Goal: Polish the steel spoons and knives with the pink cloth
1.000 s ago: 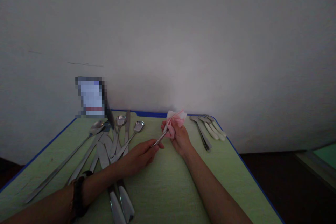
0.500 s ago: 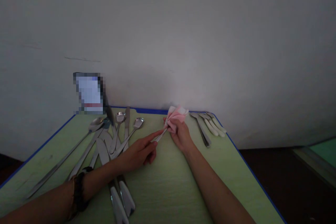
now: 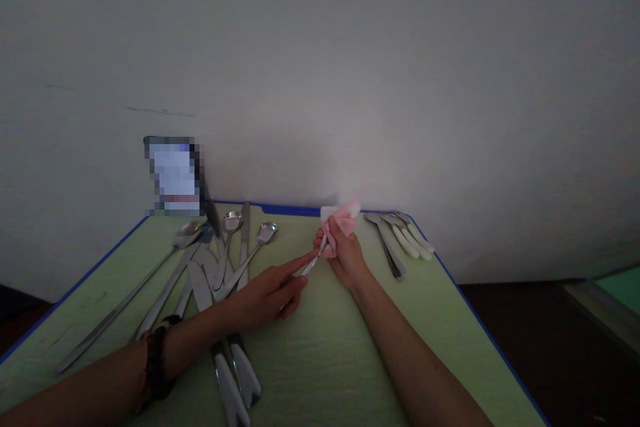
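A slim metal piece of cutlery [image 3: 312,267] is gripped at its handle by my left hand [image 3: 275,290], the index finger stretched along it. My right hand [image 3: 349,259] is closed round a pink and white cloth [image 3: 342,221], folded over the far end of that cutlery. The cloth hides that end, so I cannot tell its kind. Left of my hands lie a square-bowled spoon [image 3: 267,233], a second spoon [image 3: 233,221] and several table knives [image 3: 200,285]. To the right of the cloth rest dark-handled cutlery [image 3: 389,250] and white-handled pieces [image 3: 404,241].
The light green table [image 3: 320,360] has a blue edge and stands against a grey wall [image 3: 350,80]. A phone [image 3: 175,173], blurred out, leans at the back left. A long-handled spoon [image 3: 120,307] stretches along the table's left side.
My right thumb has shifted upward on the cloth, and the cloth's folds have changed. Both hands keep their hold. The whole view has moved slightly.
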A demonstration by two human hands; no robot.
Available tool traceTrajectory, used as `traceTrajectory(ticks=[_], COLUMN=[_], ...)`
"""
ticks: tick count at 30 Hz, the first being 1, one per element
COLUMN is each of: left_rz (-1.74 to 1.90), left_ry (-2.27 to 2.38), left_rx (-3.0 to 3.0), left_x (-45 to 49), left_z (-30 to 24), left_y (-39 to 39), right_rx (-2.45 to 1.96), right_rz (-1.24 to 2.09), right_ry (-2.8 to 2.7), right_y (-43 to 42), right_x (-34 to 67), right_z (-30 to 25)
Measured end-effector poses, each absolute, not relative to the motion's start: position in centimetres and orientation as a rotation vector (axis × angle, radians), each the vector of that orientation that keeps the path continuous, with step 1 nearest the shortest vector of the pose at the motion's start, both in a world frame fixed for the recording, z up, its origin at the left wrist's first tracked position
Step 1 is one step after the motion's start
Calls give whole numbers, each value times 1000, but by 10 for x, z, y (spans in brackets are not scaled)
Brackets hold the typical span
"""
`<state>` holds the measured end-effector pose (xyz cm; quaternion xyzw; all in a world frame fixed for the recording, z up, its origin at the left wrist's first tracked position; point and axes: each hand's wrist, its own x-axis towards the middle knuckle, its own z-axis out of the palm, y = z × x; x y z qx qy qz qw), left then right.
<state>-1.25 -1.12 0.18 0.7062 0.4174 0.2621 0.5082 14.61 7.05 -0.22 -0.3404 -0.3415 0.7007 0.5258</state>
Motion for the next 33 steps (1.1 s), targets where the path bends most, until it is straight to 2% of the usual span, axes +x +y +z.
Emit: traceTrajectory(ticks=[10,17,27,33], left_rz=[676,676,653,654], left_ry=[1057,1083,1087,1068], left_rx=[1663,1694,1748,1718], left_x=[-10,-9,-8,-9], left_z=[4,4,6,5], left_y=[-13,-11,-11,-11], right_rx=[-817,-749,-914,-871], right_rz=[1724,1748,1568,1662], right_ry=[-1037,-950,-947,-879], right_y=[69,66,70,70], right_x=[151,151,144,143], right_z=[-4,1,-7,-3])
